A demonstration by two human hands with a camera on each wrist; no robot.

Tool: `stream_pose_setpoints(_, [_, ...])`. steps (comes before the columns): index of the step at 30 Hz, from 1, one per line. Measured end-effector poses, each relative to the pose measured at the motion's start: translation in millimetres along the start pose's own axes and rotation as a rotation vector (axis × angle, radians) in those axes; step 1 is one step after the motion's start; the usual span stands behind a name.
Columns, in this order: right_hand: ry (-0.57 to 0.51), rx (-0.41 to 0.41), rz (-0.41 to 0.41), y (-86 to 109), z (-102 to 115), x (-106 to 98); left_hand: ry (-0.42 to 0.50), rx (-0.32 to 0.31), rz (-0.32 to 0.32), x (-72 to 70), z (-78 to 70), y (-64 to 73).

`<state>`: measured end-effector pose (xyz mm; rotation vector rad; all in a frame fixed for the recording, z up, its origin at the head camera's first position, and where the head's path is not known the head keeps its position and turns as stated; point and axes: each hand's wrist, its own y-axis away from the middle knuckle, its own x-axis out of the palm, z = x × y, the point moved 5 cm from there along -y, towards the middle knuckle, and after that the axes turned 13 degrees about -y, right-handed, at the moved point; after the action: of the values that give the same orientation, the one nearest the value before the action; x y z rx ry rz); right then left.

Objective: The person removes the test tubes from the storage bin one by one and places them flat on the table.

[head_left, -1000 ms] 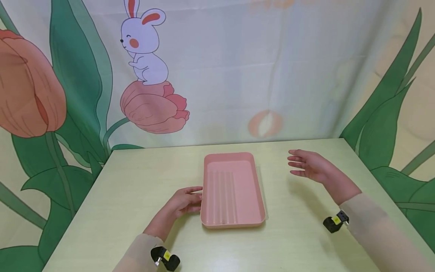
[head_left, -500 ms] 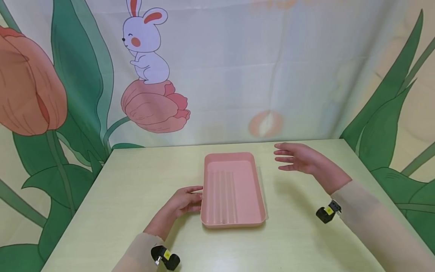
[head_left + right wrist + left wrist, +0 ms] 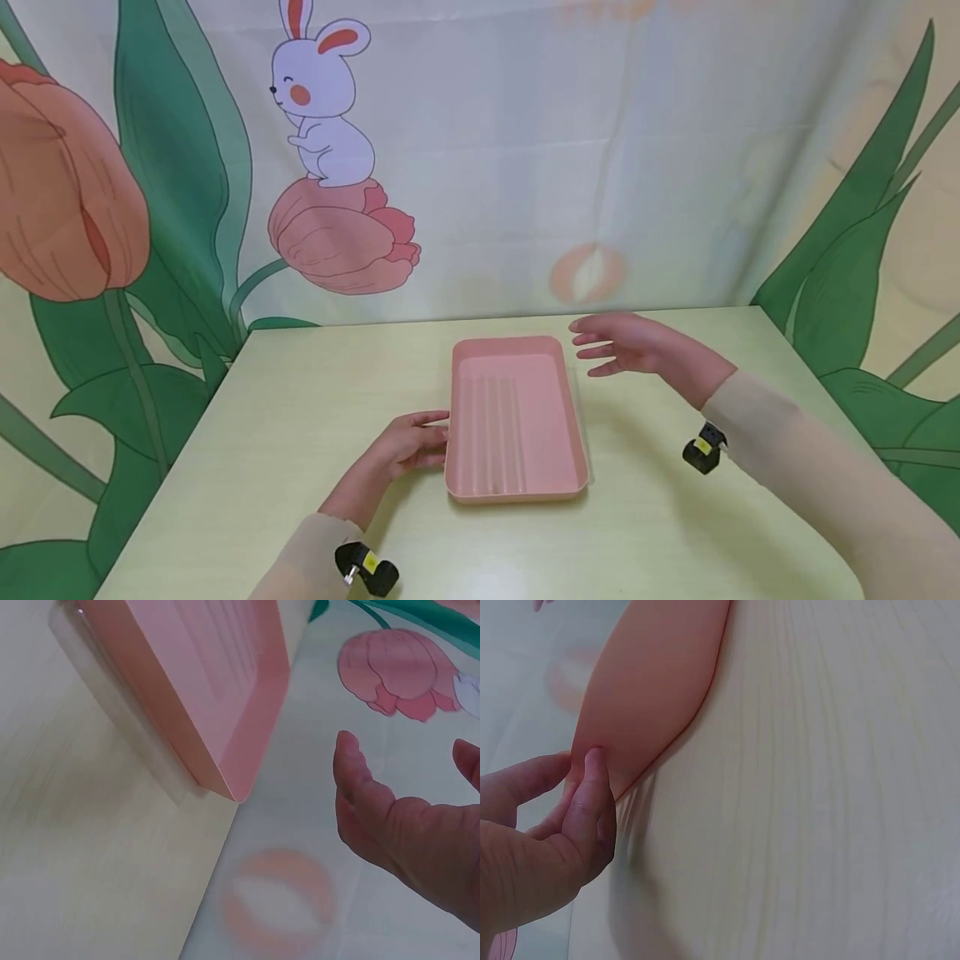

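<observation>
A pink rectangular tray (image 3: 551, 417) lies on the table, with several pale, see-through ridged strips (image 3: 491, 433) along the left half of its floor. My left hand (image 3: 408, 446) touches the tray's left side wall; in the left wrist view the thumb (image 3: 592, 780) and fingertips meet the outer wall near a corner. Right of the tray's far corner, my right hand (image 3: 622, 340) hovers with fingers spread apart and nothing in them. A clear plastic piece (image 3: 124, 709) runs along the tray's right outer side, partly hidden by the tray.
The pale wood-grain table (image 3: 315, 375) ends at a cloth backdrop (image 3: 480, 167) printed with a rabbit and tulips. Black devices sit on the left wrist (image 3: 366, 569) and right wrist (image 3: 703, 447).
My right hand has moved left and slightly up, toward the tray's far right corner. The left hand and the tray have stayed in place.
</observation>
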<state>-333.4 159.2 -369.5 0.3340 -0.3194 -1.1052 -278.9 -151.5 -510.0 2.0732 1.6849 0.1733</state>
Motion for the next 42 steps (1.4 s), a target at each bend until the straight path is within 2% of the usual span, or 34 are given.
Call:
stream_pose_setpoints(7, [0.063, 0.023, 0.013, -12.9, -1.4, 15.7, -0.010, 0.000, -0.006, 0.6, -2.7, -0.4])
stream_pose_setpoints(17, [0.080, 0.067, 0.060, -35.7, -10.4, 38.3, -0.008, -0.005, -0.015, -0.3, -0.4, -0.6])
stream_pose_setpoints(30, [-0.025, 0.121, 0.006, -64.7, -29.9, 45.9, -0.013, 0.007, -0.008, -1.2, 0.0, 1.3])
stream_pose_setpoints(42, [-0.066, 0.216, -0.067, -81.7, -60.0, 48.4, -0.012, -0.005, -0.011, 0.0, -0.7, 1.9])
